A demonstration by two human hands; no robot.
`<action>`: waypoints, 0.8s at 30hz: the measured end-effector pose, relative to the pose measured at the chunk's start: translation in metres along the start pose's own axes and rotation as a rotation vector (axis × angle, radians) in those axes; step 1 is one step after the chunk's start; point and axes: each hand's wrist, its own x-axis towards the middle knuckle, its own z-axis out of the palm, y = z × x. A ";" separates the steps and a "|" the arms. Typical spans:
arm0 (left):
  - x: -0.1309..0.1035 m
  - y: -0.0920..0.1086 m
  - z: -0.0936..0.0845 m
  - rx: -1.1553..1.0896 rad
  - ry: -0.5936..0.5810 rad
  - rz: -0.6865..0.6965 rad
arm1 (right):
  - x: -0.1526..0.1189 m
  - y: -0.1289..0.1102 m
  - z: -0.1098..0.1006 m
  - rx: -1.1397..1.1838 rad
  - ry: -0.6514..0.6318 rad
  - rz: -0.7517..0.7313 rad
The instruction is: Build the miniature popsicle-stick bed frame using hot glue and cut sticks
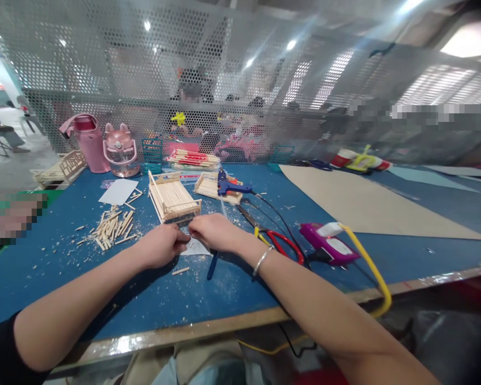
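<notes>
A small bed-like frame of pale wooden sticks (175,199) stands on the blue table just beyond my hands. My left hand (165,247) is closed, thumb and fingers pinched together at the near side of the frame. Close beside it, my right hand (213,231) is also closed, its fingertips bent down near the frame's lower right corner. Whatever the fingers hold is too small or hidden to make out. Under the hands lies a white slip of paper (196,248). A blue handle-like tool (212,266) pokes out below my right hand.
Cut stick pieces (113,227) lie heaped at left. A blue glue gun (233,186) rests by a second stick frame (208,187). Red-handled scissors (284,247) and a purple power strip (331,245) with a yellow cable are right. Pink bottles (91,147) stand behind.
</notes>
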 end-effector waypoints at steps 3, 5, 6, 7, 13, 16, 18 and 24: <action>-0.001 0.001 0.000 -0.016 0.016 -0.008 | -0.005 0.006 -0.003 0.069 -0.023 0.034; -0.003 0.004 -0.003 -0.050 0.047 -0.016 | -0.009 0.012 -0.006 0.265 -0.009 0.041; -0.005 0.007 -0.004 -0.079 0.071 -0.023 | -0.010 0.014 -0.007 0.421 0.015 0.040; -0.006 0.009 -0.006 -0.117 0.103 -0.035 | -0.011 0.015 -0.008 0.598 0.044 0.035; -0.015 0.026 -0.015 -0.479 0.330 -0.187 | -0.011 0.002 -0.008 1.185 0.143 -0.032; -0.017 0.027 -0.013 -0.603 0.330 -0.221 | -0.011 -0.005 -0.007 1.219 0.189 -0.026; -0.018 0.026 -0.011 -0.687 0.315 -0.212 | -0.011 -0.007 -0.005 1.250 0.213 -0.010; -0.019 0.024 -0.008 -0.815 0.337 -0.175 | -0.009 -0.013 -0.001 1.222 0.364 0.051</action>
